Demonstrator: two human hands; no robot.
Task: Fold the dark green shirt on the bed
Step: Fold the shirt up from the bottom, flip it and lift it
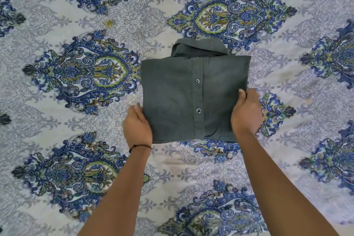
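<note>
Underneath, both hands' fingers hide beneath the folded dark green shirt.

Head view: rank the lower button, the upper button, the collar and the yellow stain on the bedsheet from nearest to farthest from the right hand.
From the right hand, at the shirt's right edge:
1. Lower button, on the placket just left of the hand.
2. Upper button, higher on the placket.
3. Collar, at the shirt's far end.
4. Yellow stain, on the bedsheet far up and left.
</note>
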